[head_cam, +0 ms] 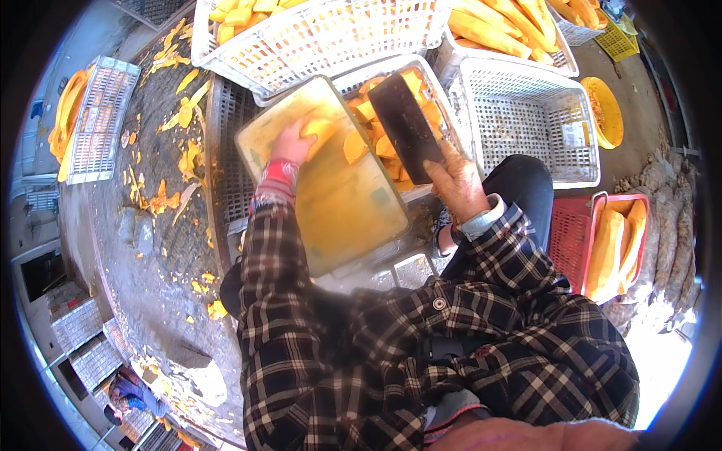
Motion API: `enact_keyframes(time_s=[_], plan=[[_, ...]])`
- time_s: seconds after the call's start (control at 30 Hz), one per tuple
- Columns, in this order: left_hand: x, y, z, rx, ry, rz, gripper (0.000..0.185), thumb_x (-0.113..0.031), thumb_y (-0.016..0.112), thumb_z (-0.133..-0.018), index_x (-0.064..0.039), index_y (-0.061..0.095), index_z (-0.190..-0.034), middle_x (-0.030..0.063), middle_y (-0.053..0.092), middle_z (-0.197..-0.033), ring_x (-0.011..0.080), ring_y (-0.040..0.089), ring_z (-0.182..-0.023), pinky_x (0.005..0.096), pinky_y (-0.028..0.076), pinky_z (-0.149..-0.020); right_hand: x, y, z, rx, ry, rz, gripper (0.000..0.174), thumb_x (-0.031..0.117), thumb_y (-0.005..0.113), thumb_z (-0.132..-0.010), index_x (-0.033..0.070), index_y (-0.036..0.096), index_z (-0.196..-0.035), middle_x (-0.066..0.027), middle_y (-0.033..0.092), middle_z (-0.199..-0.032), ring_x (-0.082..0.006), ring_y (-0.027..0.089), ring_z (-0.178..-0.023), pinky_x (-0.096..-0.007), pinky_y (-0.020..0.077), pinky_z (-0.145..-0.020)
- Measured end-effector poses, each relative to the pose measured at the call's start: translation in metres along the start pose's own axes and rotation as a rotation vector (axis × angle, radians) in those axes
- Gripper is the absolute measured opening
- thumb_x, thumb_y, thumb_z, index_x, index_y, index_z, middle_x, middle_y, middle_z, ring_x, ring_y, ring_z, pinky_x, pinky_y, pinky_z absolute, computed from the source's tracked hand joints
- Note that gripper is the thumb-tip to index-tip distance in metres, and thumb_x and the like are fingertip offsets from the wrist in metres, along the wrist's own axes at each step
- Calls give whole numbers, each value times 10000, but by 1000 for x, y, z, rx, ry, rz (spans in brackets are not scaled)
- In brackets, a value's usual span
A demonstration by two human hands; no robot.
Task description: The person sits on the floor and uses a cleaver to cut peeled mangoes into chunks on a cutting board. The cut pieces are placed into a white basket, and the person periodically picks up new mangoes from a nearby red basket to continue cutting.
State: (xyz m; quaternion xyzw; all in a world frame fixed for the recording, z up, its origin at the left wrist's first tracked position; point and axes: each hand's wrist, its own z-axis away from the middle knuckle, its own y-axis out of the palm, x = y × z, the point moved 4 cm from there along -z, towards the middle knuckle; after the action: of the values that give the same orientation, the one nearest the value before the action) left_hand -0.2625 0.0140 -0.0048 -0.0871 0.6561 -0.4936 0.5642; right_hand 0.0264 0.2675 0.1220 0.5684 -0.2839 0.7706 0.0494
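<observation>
A worn yellowish cutting board (pixel 350 208) lies tilted before me, above my lap. My left hand (pixel 293 141) is closed around a piece of peeled orange squash (pixel 320 134) on the board's upper part. Beside it, a smaller cut piece (pixel 355 147) rests near the board's right edge. In my right hand (pixel 458 183) is a cleaver with a broad dark blade (pixel 405 127), held over a white crate (pixel 451 121) of orange chunks (pixel 388 147). The grip under my right fingers is mostly hidden.
A large white crate of chunks (pixel 321 48) stands ahead, with a crate of long peeled squash (pixel 496 34) beyond. At right are an empty white crate (pixel 530 121), a yellow bucket (pixel 612 113) and a red basket (pixel 569 237). Peelings (pixel 163 197) litter the left ground; a person (pixel 132 394) is far off lower left.
</observation>
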Motion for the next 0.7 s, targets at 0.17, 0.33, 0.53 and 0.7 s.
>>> enact_keyframes(time_s=[0.17,0.33,0.53,0.7], plan=[[25,22,93,-148,-58,159,549,-310,802,-881,11,670,-1306,216,720,-1108,348,700,-987,443,552,-865,13,38,15,89,-317,296,483,202,679,-930,14,575,-1362,-273,705,-820,-456,703,-787,-551,546,-714],[9,40,143,-494,-332,252,484,-285,867,-886,8,617,-1180,96,694,-898,200,662,-793,363,547,-724,20,82,21,157,-446,548,476,157,648,-930,64,549,-1386,-208,718,-818,-410,704,-719,-528,551,-647],[-7,45,145,-546,-363,350,448,-225,861,-886,5,604,-1171,131,703,-942,237,673,-825,380,548,-765,24,116,21,188,-616,791,239,132,600,-953,113,598,-1191,-125,701,-793,-364,695,-667,-490,535,-562],[-8,46,146,-600,-306,280,416,-201,838,-904,14,602,-1170,149,695,-977,270,673,-853,396,544,-802,31,117,10,276,-657,957,242,162,595,-961,147,613,-1202,-95,732,-849,-297,747,-710,-440,571,-577]])
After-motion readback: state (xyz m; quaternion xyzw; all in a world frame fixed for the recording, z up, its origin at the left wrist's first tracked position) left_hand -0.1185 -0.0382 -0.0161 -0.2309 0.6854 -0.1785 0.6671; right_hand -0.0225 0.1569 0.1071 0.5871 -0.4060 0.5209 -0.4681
